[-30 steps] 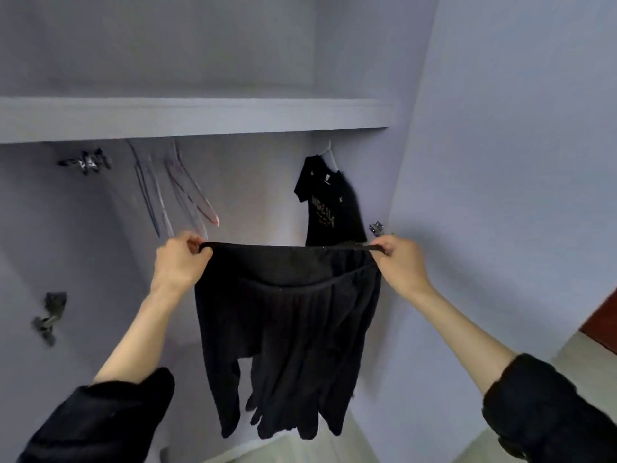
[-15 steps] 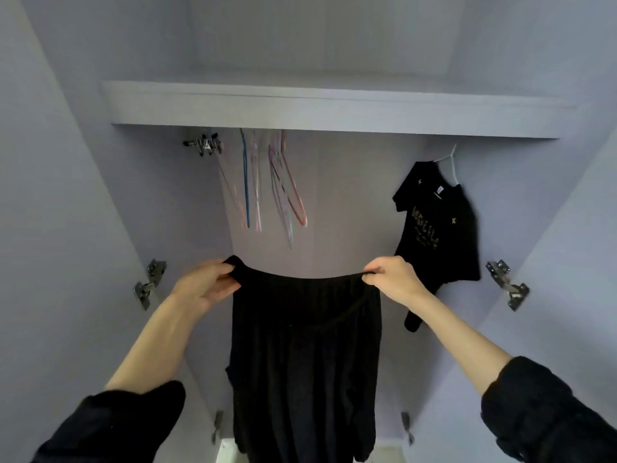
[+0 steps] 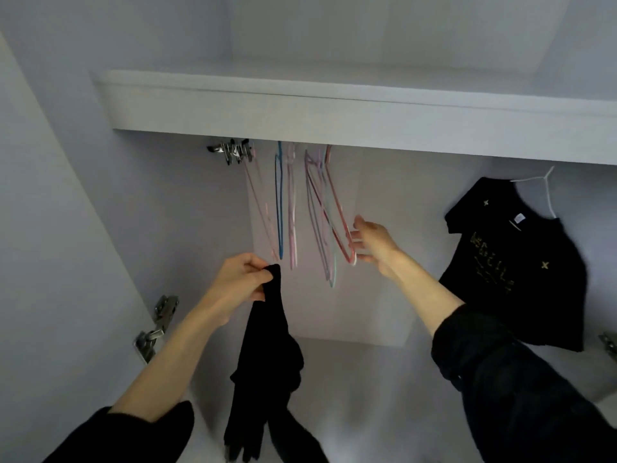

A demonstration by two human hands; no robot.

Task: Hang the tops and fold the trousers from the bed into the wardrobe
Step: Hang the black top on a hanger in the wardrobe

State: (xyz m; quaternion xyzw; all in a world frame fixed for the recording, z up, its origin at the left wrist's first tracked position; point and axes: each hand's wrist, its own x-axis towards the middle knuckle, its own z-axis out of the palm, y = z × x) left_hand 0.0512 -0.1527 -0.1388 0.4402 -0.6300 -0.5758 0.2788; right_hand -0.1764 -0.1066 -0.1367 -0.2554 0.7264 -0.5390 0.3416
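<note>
Black garment (image 3: pixel 267 345) bunched in left hand (image 3: pixel 238 282), hem cut off, right hand (image 3: pixel 372 243) at red hanger (image 3: pixel 340 225)

Single head-worn view: faces forward and upward into the wardrobe (image 3: pixel 66 195), close beneath its shelf (image 3: pixel 334 118).

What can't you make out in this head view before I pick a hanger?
- Rail and hanger hooks: hidden behind the shelf.
- Black garment in the left hand: bunched, lower end cut off by the frame edge.
- Right hand at the red hanger: motion blur hides the grip.
</note>
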